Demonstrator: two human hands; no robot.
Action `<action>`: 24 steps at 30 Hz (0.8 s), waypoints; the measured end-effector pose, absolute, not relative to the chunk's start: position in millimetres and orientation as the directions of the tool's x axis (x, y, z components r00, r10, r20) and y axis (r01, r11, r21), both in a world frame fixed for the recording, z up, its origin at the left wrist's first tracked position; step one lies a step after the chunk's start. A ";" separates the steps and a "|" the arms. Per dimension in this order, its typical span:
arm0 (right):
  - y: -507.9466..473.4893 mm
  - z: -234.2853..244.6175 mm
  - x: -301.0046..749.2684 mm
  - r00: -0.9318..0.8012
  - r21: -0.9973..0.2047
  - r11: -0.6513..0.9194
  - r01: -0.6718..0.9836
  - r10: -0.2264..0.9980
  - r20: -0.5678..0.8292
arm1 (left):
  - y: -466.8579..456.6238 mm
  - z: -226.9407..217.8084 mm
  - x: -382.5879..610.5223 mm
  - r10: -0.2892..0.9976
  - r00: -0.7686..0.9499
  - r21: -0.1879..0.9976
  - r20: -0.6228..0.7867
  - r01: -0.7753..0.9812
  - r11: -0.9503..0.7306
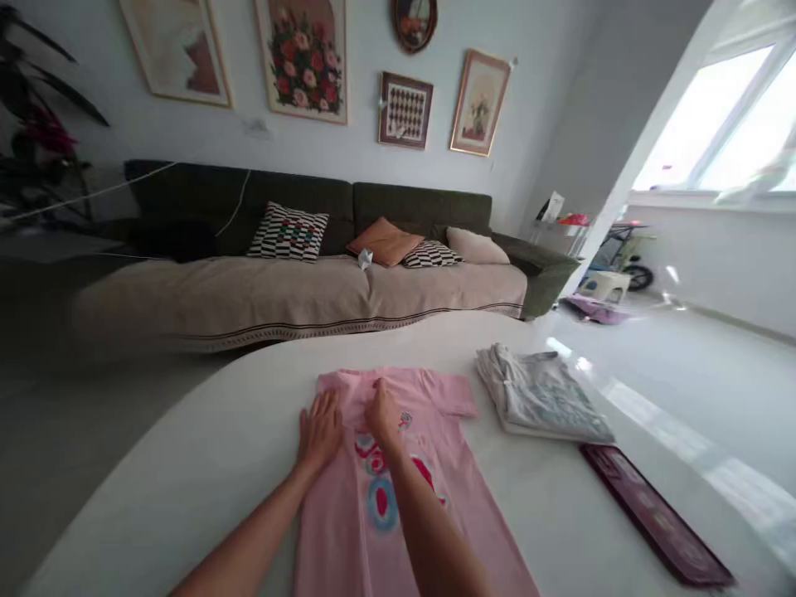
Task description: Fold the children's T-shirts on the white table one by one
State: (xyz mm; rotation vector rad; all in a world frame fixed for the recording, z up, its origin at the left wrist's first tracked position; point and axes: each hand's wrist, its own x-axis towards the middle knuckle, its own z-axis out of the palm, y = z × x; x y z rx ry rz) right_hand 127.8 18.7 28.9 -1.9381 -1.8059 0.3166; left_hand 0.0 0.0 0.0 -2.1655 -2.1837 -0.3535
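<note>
A pink T-shirt [469, 514] with a red and blue print lies on the white table, its collar end away from me. One short sleeve sticks out on the right; on the left no sleeve shows, and a lengthwise fold line runs down that side. My left hand [322, 429] rests flat on the shirt's upper left edge, fingers stretched out. Close beside it, my right hand [381, 412] is closed at the upper middle of the shirt, below the collar, with its fingers pinching the cloth. My right forearm covers part of the print.
Folded grey clothes [541, 394] are stacked to the right of the shirt. Nearer the table's right edge lies a long dark red tray [656, 514]. Beyond the rounded white table [205, 464] stands a dark green sofa [304, 195] with a beige cover and several cushions.
</note>
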 end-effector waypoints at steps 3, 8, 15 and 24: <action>16.8 30.6 119.2 0.100 -0.458 -0.016 0.889 0.982 0.158 | 0.1 -0.7 -0.2 0.977 -0.028 0.136 0.211 0.991 -0.001; 13.6 45.7 148.4 0.110 -0.397 -0.044 0.917 0.983 0.147 | 1.2 -2.7 -1.1 0.974 -0.012 0.145 0.225 0.989 -0.021; 3.3 64.0 282.8 0.494 -0.305 -0.441 0.844 0.860 0.124 | -1.3 4.4 -1.4 0.975 0.038 0.208 0.220 0.974 -0.085; 9.7 67.5 301.0 0.379 -0.406 -0.333 0.851 0.925 0.034 | -6.1 7.9 -2.9 0.955 0.234 0.263 0.180 0.925 -0.276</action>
